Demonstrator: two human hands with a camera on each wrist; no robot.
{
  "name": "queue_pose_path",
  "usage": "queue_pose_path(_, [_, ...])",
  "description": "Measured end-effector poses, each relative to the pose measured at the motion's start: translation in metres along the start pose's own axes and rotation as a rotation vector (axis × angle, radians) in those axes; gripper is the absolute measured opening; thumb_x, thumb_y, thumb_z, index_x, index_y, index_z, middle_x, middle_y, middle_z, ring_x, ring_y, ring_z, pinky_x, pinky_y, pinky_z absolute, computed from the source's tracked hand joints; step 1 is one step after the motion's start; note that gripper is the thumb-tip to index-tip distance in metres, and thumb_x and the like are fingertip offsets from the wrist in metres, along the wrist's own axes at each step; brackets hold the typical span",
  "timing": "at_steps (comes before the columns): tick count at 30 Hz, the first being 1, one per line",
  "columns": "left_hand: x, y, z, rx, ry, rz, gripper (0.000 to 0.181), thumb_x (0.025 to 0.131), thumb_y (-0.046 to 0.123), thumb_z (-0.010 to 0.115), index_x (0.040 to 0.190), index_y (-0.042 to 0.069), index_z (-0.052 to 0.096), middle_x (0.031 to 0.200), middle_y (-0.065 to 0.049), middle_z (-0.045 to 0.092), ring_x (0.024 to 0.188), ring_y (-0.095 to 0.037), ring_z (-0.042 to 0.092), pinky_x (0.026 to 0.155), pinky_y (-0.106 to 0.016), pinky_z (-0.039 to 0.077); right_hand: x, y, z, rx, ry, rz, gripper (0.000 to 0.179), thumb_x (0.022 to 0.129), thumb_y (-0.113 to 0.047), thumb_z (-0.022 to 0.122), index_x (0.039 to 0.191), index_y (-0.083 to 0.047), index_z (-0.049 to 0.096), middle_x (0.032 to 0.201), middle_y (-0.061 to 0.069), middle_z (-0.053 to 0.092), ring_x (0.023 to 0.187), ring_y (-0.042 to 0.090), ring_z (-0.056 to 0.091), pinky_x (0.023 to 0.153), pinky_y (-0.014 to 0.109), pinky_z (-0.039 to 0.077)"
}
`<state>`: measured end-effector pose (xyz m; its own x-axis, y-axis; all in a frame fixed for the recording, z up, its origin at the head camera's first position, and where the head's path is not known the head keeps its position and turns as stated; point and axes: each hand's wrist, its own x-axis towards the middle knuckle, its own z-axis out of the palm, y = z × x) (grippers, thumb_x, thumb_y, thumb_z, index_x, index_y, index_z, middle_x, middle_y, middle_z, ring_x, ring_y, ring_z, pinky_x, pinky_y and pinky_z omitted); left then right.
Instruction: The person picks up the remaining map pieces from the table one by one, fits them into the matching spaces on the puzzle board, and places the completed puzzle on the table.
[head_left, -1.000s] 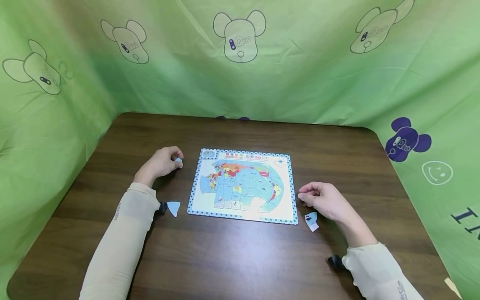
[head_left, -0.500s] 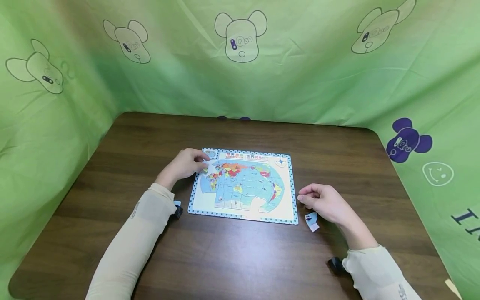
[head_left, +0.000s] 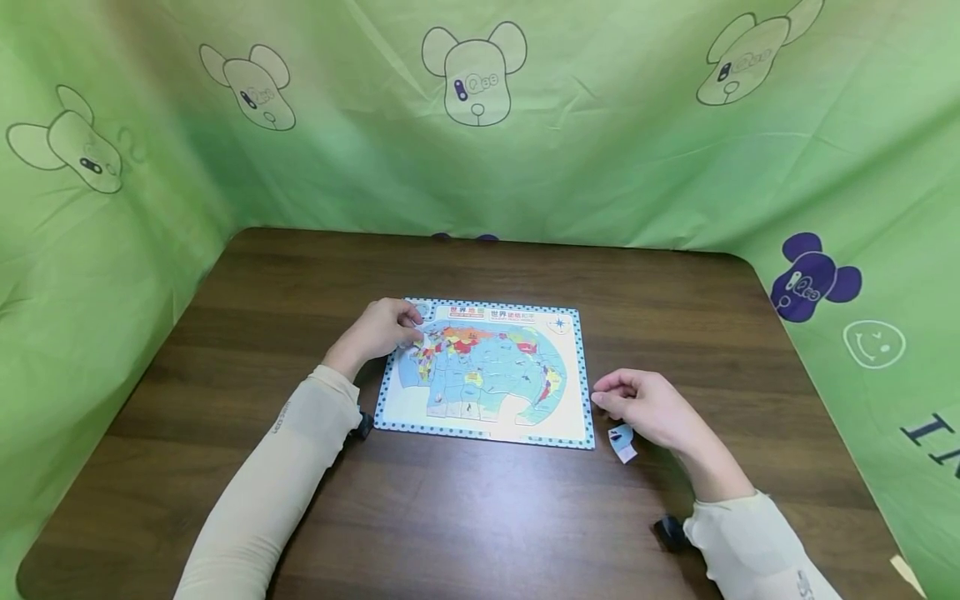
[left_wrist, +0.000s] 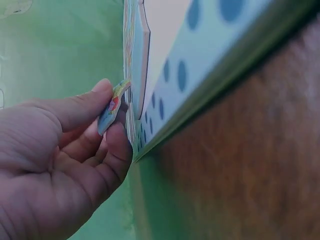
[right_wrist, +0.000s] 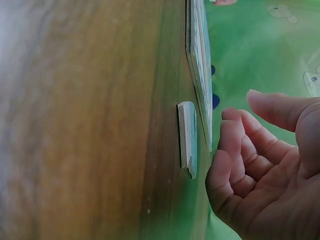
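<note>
A world map jigsaw puzzle [head_left: 480, 367] lies on the table, most of its map filled with pieces and a white gap at its lower middle. My left hand [head_left: 381, 329] is over the puzzle's upper left part and pinches a jigsaw piece [left_wrist: 114, 106] between thumb and fingers. Blue with red and yellow patches, that piece is tilted, one edge right at the map. Beside the board's right edge my right hand [head_left: 645, 404] rests with loosely bent fingers and holds nothing. A loose blue and white piece [head_left: 622, 442] lies just below it.
The dark wooden table [head_left: 480, 525] is enclosed by a green curtain [head_left: 600, 167] printed with bear heads. Black wrist devices [head_left: 671, 533] sit under both sleeves. The left forearm now hides the spot where another blue piece lay.
My left hand has carried its piece rightward from the bare table to the map's upper left, its forearm covering the loose blue piece there. The right hand has stayed almost still.
</note>
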<state>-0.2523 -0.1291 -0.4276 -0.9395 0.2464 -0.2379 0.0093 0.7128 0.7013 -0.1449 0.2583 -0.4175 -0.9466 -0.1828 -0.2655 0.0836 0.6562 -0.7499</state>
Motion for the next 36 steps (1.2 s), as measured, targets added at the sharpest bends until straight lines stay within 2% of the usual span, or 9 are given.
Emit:
queue_pose_path(9, [0.0009, 0.0001, 0.0006, 0.048, 0.072, -0.054, 0.019, 0.082, 0.024, 0.068, 0.097, 0.014, 0.062, 0.087, -0.006, 0.055, 0.079, -0.022, 0.051, 0.067, -0.033, 0.043, -0.0002, -0.0019, 0.0022, -0.007, -0.008, 0.0, 0.023, 0.085, -0.022, 0.065, 0.1, -0.004, 0.061, 0.078, 0.01, 0.061, 0.07, 0.025, 0.056, 0.06, 0.031, 0.046])
queue_pose_path(15, [0.0024, 0.0018, 0.0024, 0.079, 0.058, -0.058, 0.018, 0.082, 0.025, 0.068, 0.095, 0.014, 0.064, 0.087, -0.005, 0.057, 0.078, -0.021, 0.051, 0.066, -0.032, 0.043, 0.0005, -0.0019, 0.0033, -0.001, -0.008, 0.0, 0.022, 0.085, -0.02, 0.064, 0.099, -0.004, 0.061, 0.077, 0.011, 0.061, 0.069, 0.025, 0.057, 0.063, 0.034, 0.047])
queue_pose_path(25, [0.0008, 0.0048, 0.0039, 0.157, 0.026, -0.028, 0.013, 0.084, 0.022, 0.066, 0.093, 0.012, 0.067, 0.088, -0.004, 0.057, 0.08, -0.02, 0.052, 0.067, -0.031, 0.044, 0.0, -0.0028, 0.0045, -0.029, -0.018, 0.007, 0.024, 0.085, -0.024, 0.065, 0.099, -0.005, 0.062, 0.076, 0.01, 0.061, 0.069, 0.025, 0.057, 0.062, 0.034, 0.046])
queue_pose_path(36, [-0.0016, 0.0025, 0.0033, 0.129, 0.011, -0.012, 0.016, 0.084, 0.019, 0.067, 0.098, 0.012, 0.064, 0.086, -0.005, 0.056, 0.08, -0.021, 0.052, 0.067, -0.031, 0.044, -0.0028, -0.0016, 0.0023, -0.003, -0.014, -0.008, 0.025, 0.085, -0.026, 0.064, 0.099, -0.004, 0.062, 0.078, 0.01, 0.062, 0.071, 0.024, 0.057, 0.063, 0.032, 0.046])
